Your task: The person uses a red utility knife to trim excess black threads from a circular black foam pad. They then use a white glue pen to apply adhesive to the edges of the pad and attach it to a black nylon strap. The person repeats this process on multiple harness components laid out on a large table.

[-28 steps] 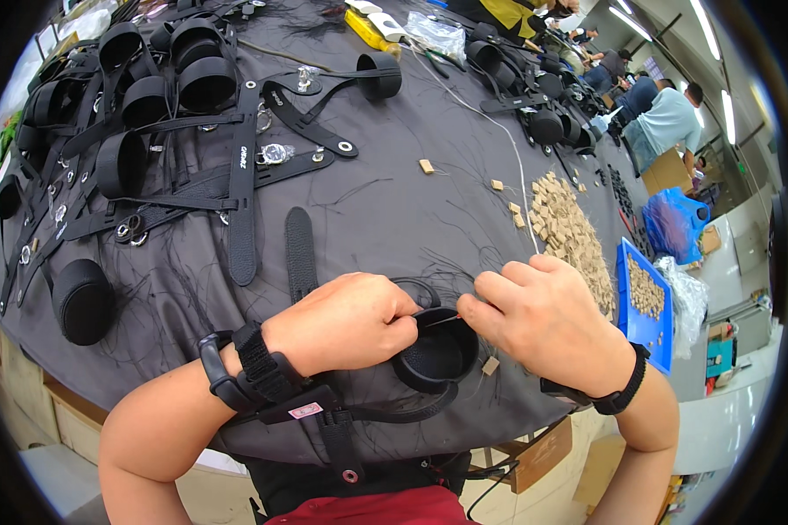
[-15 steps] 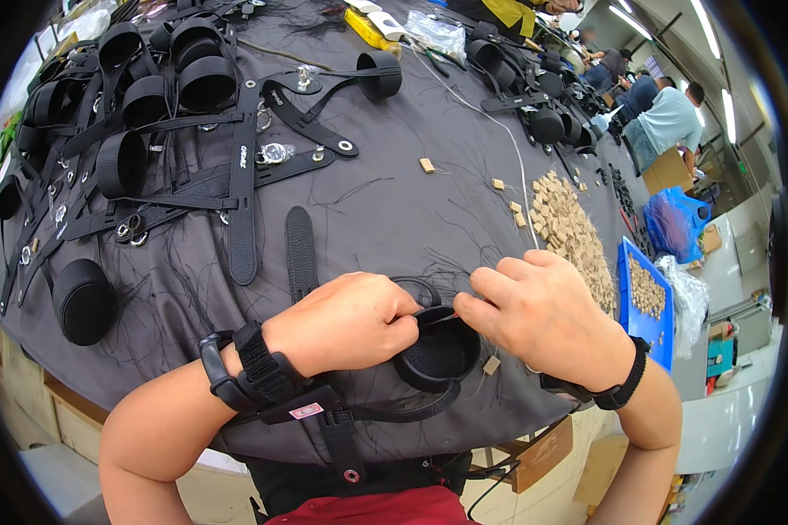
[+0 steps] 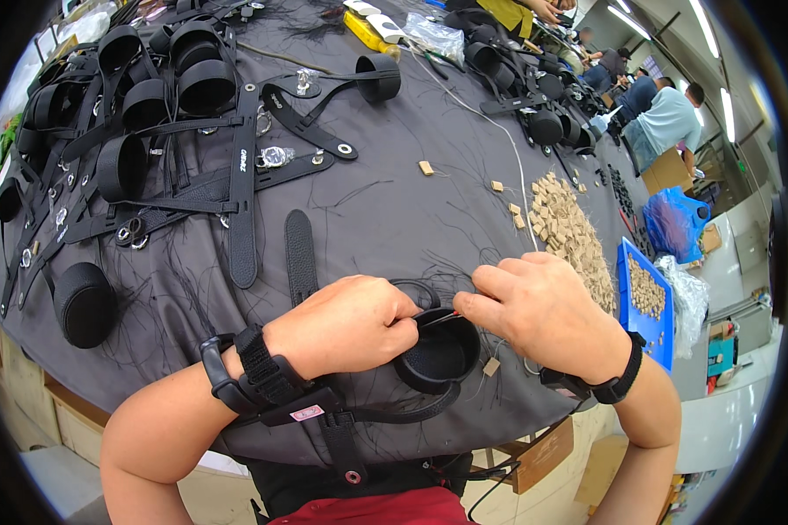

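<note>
Both hands have barely shifted: left hand [image 3: 346,322] pinches the black cuff [image 3: 438,354], right hand [image 3: 541,311] grips a thin tool [image 3: 442,319]; many straps [image 3: 241,166] wait on the counter [image 3: 385,210].

Light: bright, even, from ceiling strip lamps [image 3: 623,16] at upper right | Shadows: soft, faint | Glare: mild on lamps | Focus: sharp centre | Edges: strong fisheye bending, black rim

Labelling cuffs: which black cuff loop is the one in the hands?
The black cuff loop at the table's near edge, between left hand and right hand; all others lie untouched farther up.
</note>
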The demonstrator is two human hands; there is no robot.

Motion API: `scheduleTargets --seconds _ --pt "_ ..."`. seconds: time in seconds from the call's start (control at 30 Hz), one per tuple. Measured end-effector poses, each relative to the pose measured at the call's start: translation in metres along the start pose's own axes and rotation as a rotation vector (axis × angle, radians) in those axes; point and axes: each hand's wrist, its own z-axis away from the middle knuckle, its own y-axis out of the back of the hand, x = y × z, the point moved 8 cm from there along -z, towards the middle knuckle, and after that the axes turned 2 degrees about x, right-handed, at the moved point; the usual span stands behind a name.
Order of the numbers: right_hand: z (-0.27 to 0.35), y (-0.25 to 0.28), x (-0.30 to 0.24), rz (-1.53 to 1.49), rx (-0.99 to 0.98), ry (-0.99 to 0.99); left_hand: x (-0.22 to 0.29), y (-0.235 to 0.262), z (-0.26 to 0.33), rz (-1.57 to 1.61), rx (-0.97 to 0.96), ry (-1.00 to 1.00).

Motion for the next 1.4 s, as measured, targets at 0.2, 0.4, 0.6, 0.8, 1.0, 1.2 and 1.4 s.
scheduleTargets --seconds 0.2,0.4,0.6,0.8,1.0,1.2,1.4 --pt "0.003 0.008 -0.009 0.067 -0.055 -0.074 -0.001 0.001 0.000 -0.017 0.017 -0.013" --pt "0.022 0.020 0.005 -0.217 0.084 -0.333 -0.008 -0.004 0.006 0.186 -0.105 0.219" --pt "0.046 0.005 0.020 -0.643 0.106 -0.696 -0.007 -0.017 0.009 0.295 -0.040 0.217" --pt "0.046 0.013 -0.006 -0.441 0.053 -0.521 0.001 -0.018 0.012 0.229 -0.023 0.204" --pt "0.071 -0.040 0.003 -1.322 0.243 -0.906 0.007 -0.016 0.012 0.176 -0.007 0.205" --pt "0.078 -0.079 -0.012 -1.561 0.287 -1.020 0.040 -0.015 0.015 -0.260 -0.024 -0.033" --pt "0.071 -0.082 0.007 -1.432 0.569 -0.849 0.095 0.013 0.027 -0.682 0.362 -0.343"
